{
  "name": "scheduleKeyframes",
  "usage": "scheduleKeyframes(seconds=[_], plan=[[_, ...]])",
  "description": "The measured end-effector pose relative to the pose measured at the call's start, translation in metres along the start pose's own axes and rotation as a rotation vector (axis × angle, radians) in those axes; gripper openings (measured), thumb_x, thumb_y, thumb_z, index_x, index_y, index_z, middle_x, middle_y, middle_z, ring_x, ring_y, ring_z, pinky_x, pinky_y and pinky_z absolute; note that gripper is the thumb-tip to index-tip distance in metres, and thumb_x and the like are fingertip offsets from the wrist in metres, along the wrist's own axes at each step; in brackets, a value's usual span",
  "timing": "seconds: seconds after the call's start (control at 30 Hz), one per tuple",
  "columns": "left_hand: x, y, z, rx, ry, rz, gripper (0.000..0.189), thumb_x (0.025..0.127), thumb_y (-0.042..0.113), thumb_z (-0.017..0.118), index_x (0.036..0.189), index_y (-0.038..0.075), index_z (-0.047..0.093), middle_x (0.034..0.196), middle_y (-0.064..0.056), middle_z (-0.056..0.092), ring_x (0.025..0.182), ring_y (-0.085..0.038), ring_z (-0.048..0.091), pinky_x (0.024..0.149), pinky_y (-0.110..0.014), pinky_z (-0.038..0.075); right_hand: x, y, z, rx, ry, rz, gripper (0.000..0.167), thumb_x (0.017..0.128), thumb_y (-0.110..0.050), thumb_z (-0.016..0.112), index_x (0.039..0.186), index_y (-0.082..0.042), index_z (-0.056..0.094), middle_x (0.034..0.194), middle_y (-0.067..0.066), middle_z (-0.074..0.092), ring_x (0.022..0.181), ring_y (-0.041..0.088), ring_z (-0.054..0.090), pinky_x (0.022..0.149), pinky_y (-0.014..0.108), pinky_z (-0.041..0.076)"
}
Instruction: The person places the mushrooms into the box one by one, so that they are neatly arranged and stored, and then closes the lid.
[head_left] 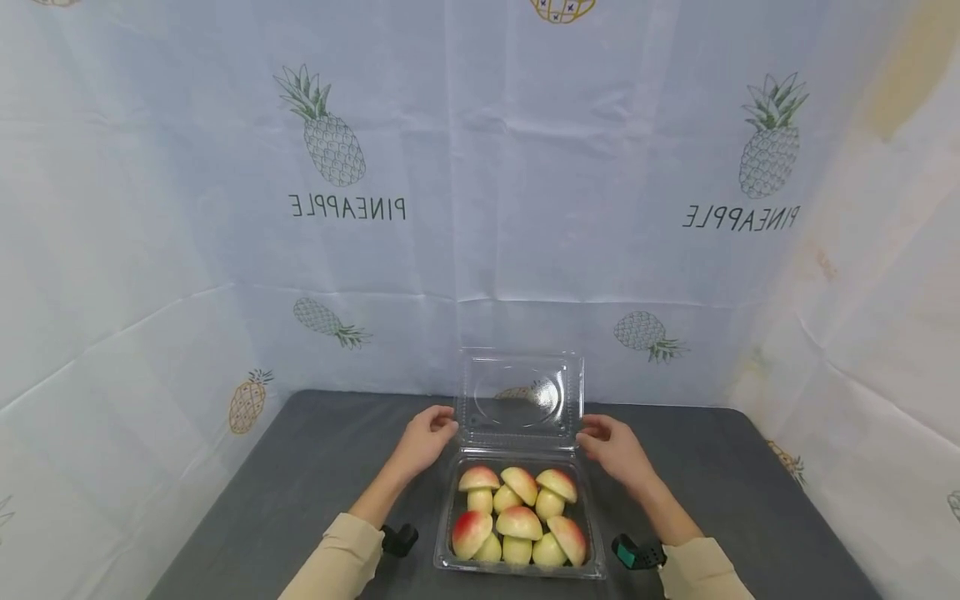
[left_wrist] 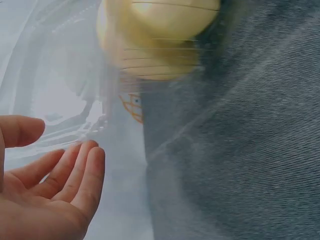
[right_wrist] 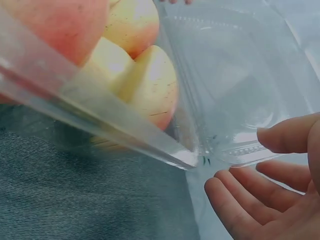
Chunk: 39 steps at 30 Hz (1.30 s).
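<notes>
A clear plastic clamshell box [head_left: 442, 533] stands on the dark table with its hinged lid [head_left: 517, 421] raised at the back. Inside sit several pale yellow mushroom-shaped pieces [head_left: 517, 525] with red-blushed caps, in two rows. My left hand [head_left: 425, 437] is at the lid's left edge, thumb and fingers spread apart. On the opposite side, my right hand [head_left: 615, 450] is at the lid's right edge, its thumb [right_wrist: 285, 135] overlapping the lid in the right wrist view. Neither hand plainly pinches the lid; whether the fingertips touch it is hard to tell.
A dark cloth covers the table [head_left: 300, 483]. Behind and at both sides hangs a pale curtain [head_left: 525, 167] printed with pineapples. Black straps with small devices [head_left: 637, 552] lie by each wrist.
</notes>
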<state>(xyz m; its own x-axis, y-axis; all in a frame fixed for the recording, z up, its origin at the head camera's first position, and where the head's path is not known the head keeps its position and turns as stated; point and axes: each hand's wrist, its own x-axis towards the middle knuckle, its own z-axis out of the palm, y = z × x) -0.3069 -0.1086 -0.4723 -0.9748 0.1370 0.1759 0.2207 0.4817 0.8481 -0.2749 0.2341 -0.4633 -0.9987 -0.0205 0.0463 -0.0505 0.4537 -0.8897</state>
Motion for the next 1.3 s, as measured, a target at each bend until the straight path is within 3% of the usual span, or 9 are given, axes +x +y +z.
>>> scheduleKeyframes(seconds=[0.2, 0.47, 0.67, 0.93, 1.1, 1.3], plan=[[0.001, 0.009, -0.005, -0.004, 0.022, 0.017, 0.034, 0.100, 0.018, 0.065, 0.130, 0.001, 0.064, 0.114, -0.013, 0.068, 0.106, -0.032, 0.065, 0.085, -0.048, 0.056, -0.002, -0.006, -0.004, -0.034, 0.034, -0.016, 0.045, 0.102, -0.015, 0.064, 0.141, 0.005, 0.053, 0.124, 0.023, 0.065, 0.104, 0.033, 0.067, 0.085, 0.044, 0.058], [-0.008, 0.027, -0.019, -0.034, 0.030, 0.054, 0.032, 0.102, 0.018, 0.063, 0.131, 0.004, 0.064, 0.120, -0.010, 0.067, 0.114, -0.032, 0.062, 0.094, -0.052, 0.052, -0.014, -0.018, -0.012, -0.064, 0.046, -0.056, 0.040, 0.106, -0.016, 0.056, 0.142, 0.001, 0.054, 0.134, 0.023, 0.060, 0.115, 0.037, 0.063, 0.090, 0.044, 0.057], [-0.015, 0.035, -0.027, -0.073, 0.037, 0.081, 0.030, 0.104, 0.020, 0.060, 0.129, 0.003, 0.066, 0.119, -0.010, 0.068, 0.111, -0.030, 0.064, 0.094, -0.050, 0.053, -0.024, -0.027, -0.017, 0.004, 0.044, -0.059, 0.042, 0.108, -0.027, 0.054, 0.138, 0.002, 0.057, 0.132, 0.023, 0.062, 0.118, 0.037, 0.062, 0.093, 0.045, 0.056], [-0.030, 0.039, -0.029, -0.231, 0.010, 0.086, 0.038, 0.110, 0.026, 0.048, 0.119, -0.006, 0.067, 0.118, -0.021, 0.068, 0.111, -0.036, 0.065, 0.092, -0.046, 0.057, -0.036, -0.029, -0.019, 0.109, 0.043, -0.003, 0.052, 0.110, -0.041, 0.043, 0.128, 0.004, 0.062, 0.125, 0.021, 0.064, 0.115, 0.034, 0.064, 0.093, 0.042, 0.057], [-0.041, 0.037, -0.030, -0.232, -0.022, 0.062, 0.042, 0.111, 0.030, 0.045, 0.117, -0.006, 0.068, 0.119, -0.021, 0.068, 0.112, -0.037, 0.064, 0.093, -0.048, 0.056, -0.043, -0.028, -0.019, 0.123, 0.042, 0.022, 0.056, 0.109, -0.045, 0.044, 0.122, 0.006, 0.064, 0.119, 0.020, 0.068, 0.111, 0.034, 0.065, 0.091, 0.043, 0.058], [-0.055, 0.026, -0.030, -0.150, -0.051, 0.071, 0.046, 0.110, 0.035, 0.045, 0.115, -0.003, 0.070, 0.112, -0.015, 0.070, 0.107, -0.032, 0.067, 0.094, -0.046, 0.055, -0.051, -0.019, -0.020, 0.096, -0.034, 0.063, 0.052, 0.106, -0.045, 0.052, 0.122, 0.003, 0.065, 0.118, 0.016, 0.068, 0.111, 0.033, 0.065, 0.092, 0.047, 0.056]])
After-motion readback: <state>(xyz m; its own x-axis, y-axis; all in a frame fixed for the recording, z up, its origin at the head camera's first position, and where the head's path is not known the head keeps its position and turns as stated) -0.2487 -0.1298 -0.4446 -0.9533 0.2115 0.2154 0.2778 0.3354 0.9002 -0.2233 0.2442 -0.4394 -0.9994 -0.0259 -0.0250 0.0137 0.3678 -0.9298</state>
